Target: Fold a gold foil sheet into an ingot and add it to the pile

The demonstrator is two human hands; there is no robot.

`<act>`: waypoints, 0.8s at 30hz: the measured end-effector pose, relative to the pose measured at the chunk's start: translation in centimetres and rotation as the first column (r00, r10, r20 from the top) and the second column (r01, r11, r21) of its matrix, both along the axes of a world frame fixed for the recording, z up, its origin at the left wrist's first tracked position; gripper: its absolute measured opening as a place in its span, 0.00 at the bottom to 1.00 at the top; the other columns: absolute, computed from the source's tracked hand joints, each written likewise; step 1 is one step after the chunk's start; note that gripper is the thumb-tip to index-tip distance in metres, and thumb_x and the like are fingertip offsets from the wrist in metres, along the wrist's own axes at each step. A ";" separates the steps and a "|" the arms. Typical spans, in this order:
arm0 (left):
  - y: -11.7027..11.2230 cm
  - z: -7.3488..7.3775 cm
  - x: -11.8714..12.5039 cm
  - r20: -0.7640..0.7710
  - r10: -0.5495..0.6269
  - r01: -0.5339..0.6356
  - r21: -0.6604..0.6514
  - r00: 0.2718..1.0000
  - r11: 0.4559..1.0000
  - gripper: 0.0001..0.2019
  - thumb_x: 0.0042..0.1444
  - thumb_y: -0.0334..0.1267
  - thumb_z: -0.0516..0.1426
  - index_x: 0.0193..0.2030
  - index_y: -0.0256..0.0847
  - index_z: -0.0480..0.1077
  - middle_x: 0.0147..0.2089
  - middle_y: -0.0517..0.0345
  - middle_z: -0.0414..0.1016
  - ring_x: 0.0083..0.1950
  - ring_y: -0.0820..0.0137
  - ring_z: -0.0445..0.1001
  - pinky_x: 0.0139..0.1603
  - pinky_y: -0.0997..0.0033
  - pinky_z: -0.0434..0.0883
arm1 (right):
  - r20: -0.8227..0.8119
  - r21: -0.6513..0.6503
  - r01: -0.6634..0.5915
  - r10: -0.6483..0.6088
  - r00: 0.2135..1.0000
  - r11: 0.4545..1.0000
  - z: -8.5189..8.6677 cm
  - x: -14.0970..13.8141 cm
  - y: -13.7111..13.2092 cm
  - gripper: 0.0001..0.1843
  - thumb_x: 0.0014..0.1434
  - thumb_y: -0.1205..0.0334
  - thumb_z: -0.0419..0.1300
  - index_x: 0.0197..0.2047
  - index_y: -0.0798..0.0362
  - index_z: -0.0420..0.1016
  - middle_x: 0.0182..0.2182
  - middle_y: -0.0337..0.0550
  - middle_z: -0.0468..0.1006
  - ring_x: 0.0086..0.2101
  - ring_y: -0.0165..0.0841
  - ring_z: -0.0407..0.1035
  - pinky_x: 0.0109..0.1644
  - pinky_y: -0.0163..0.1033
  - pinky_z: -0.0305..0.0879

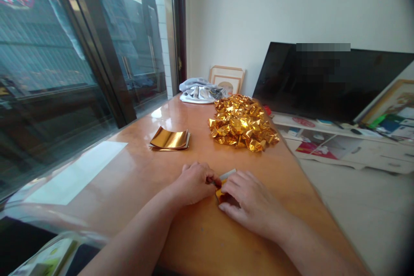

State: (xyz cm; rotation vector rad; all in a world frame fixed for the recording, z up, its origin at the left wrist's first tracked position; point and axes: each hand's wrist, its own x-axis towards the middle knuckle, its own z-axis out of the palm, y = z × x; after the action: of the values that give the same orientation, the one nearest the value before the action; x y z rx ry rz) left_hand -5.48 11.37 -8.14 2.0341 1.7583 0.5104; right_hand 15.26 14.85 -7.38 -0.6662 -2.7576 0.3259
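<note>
A small folded sheet of gold foil (pixel 221 194) on the wooden table (pixel 136 168), at the near end, between both hands and mostly hidden under the fingers. Probably very light and thin, crisp enough to hold a crease, slippery on the shiny face, and easily crumpled or torn. Best held by the folded edges with the fingertips, not pressed across the face.

Left hand (pixel 194 183) at 9 o'clock from the sheet: fingers curled narrow, apparently pinching one edge, with the tips partly hidden. Right hand (pixel 249 207) at 3 o'clock: fingers spread wider, lying over the foil, with no clear pinch visible.

At about 11 o'clock, a small stack of gold foil squares (pixel 170 139). At 12 o'clock, a large heap of folded gold foil pieces (pixel 242 123), well apart from the hands. Farther along the table, a grey cloth bundle (pixel 200 90) and a picture frame (pixel 226 73). Off the table, a black TV screen (pixel 323 82) at 1 o'clock and a window (pixel 80 51) at 10 o'clock.
</note>
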 end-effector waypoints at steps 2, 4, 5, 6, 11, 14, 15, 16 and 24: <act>0.0 -0.1 0.0 -0.009 -0.002 0.002 0.005 1.000 1.000 0.15 0.52 0.35 0.56 0.40 0.56 0.82 0.38 0.63 0.83 0.44 0.61 0.76 0.48 0.63 0.62 | 0.015 0.031 -0.008 0.008 1.000 0.999 0.0 -0.2 -0.2 0.06 0.62 0.58 0.64 0.41 0.49 0.74 0.40 0.43 0.76 0.44 0.39 0.65 0.48 0.44 0.58; 0.0 -0.1 -0.1 -0.018 0.004 -0.004 0.013 1.000 1.000 0.14 0.52 0.37 0.57 0.41 0.56 0.82 0.38 0.62 0.83 0.44 0.61 0.75 0.46 0.64 0.62 | 0.022 0.068 -0.011 0.009 1.000 0.998 -0.1 -0.4 -0.4 0.05 0.63 0.59 0.62 0.40 0.50 0.74 0.41 0.43 0.76 0.44 0.39 0.65 0.49 0.44 0.57; 0.1 -0.1 -0.1 -0.024 0.008 -0.007 0.014 1.000 1.000 0.14 0.52 0.38 0.57 0.41 0.56 0.82 0.39 0.62 0.82 0.44 0.61 0.75 0.46 0.64 0.62 | 0.025 0.087 -0.012 0.010 1.000 0.996 -0.2 -0.5 -0.5 0.04 0.64 0.59 0.61 0.39 0.50 0.74 0.40 0.43 0.76 0.44 0.39 0.65 0.49 0.45 0.56; 0.1 -0.2 -0.1 -0.031 0.010 -0.010 0.013 0.999 1.000 0.14 0.52 0.38 0.57 0.41 0.57 0.82 0.40 0.62 0.82 0.44 0.61 0.75 0.46 0.64 0.62 | 0.025 0.106 -0.015 0.012 1.000 0.994 -0.3 -0.6 -0.6 0.04 0.64 0.59 0.61 0.39 0.50 0.74 0.40 0.43 0.76 0.44 0.39 0.65 0.49 0.45 0.56; 0.1 -0.3 -0.1 -0.053 0.018 -0.017 0.007 0.998 1.000 0.15 0.52 0.39 0.56 0.42 0.58 0.82 0.41 0.62 0.82 0.47 0.60 0.74 0.45 0.64 0.62 | 0.023 0.174 -0.026 0.023 0.999 0.984 -0.7 -0.7 -0.7 0.05 0.65 0.61 0.59 0.36 0.50 0.72 0.38 0.42 0.76 0.42 0.39 0.65 0.48 0.45 0.56; 0.1 -0.5 -0.1 -0.057 0.013 -0.012 0.017 0.998 1.000 0.15 0.52 0.39 0.56 0.41 0.58 0.81 0.42 0.62 0.82 0.48 0.59 0.74 0.47 0.62 0.62 | 0.024 0.184 -0.022 0.018 1.000 0.983 -1.0 -0.6 -0.7 0.06 0.66 0.62 0.58 0.36 0.51 0.72 0.36 0.42 0.76 0.41 0.38 0.66 0.45 0.43 0.58; 0.1 -0.5 -0.1 -0.056 0.010 -0.009 0.016 0.998 1.000 0.15 0.52 0.39 0.56 0.42 0.58 0.81 0.42 0.62 0.82 0.48 0.59 0.74 0.48 0.61 0.61 | 0.026 0.184 -0.023 0.018 0.999 0.983 -1.2 -0.6 -0.7 0.06 0.66 0.62 0.57 0.36 0.51 0.72 0.36 0.42 0.76 0.40 0.38 0.66 0.44 0.43 0.58; 0.1 -0.5 -0.1 -0.055 0.007 -0.006 0.013 0.998 1.000 0.15 0.52 0.39 0.56 0.42 0.58 0.81 0.42 0.62 0.82 0.47 0.59 0.74 0.48 0.61 0.61 | 0.029 0.186 -0.025 0.020 0.999 0.982 -1.3 -0.6 -0.6 0.06 0.66 0.62 0.57 0.36 0.51 0.73 0.36 0.42 0.76 0.39 0.37 0.67 0.43 0.42 0.59; -0.1 -0.2 -0.1 -0.053 0.006 -0.006 0.017 0.999 1.000 0.12 0.52 0.37 0.56 0.38 0.53 0.80 0.40 0.62 0.81 0.45 0.61 0.75 0.46 0.63 0.62 | -0.011 0.167 0.012 -0.011 1.000 0.986 -1.7 -0.5 -0.1 0.09 0.67 0.64 0.55 0.34 0.51 0.72 0.33 0.42 0.76 0.36 0.35 0.68 0.39 0.41 0.59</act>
State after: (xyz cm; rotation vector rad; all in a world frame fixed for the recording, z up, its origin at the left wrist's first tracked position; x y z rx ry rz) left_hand -5.60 11.26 -8.29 2.0724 1.7971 0.4785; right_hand 14.76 14.71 -9.05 -0.6350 -2.7318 0.0940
